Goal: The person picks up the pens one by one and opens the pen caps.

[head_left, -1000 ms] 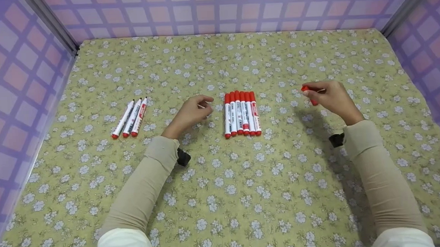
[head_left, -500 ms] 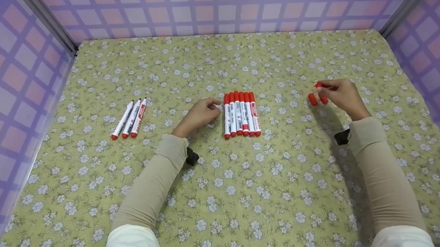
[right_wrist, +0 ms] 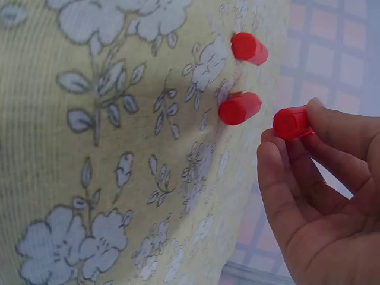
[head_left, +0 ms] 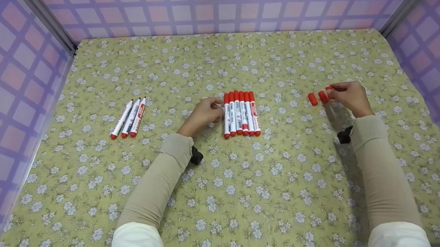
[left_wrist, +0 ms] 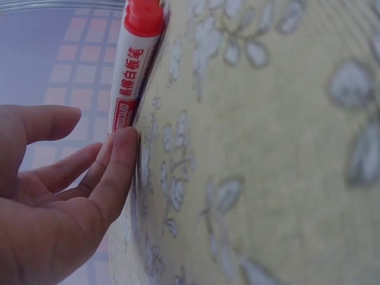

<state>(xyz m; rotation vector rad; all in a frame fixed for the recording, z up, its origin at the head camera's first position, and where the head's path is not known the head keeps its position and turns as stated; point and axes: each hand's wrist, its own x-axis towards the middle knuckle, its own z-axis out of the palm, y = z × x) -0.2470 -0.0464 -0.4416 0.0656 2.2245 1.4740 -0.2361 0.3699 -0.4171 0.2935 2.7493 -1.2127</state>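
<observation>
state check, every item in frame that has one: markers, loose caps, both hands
row of six markers: capped, lying side by side at the middle of the cloth.
three markers: uncapped, side by side on the left.
two red caps: off, lying on the cloth.
third red cap: pinched in the right hand.
left hand: fingers relaxed, fingertips touching the leftmost marker of the row.
</observation>
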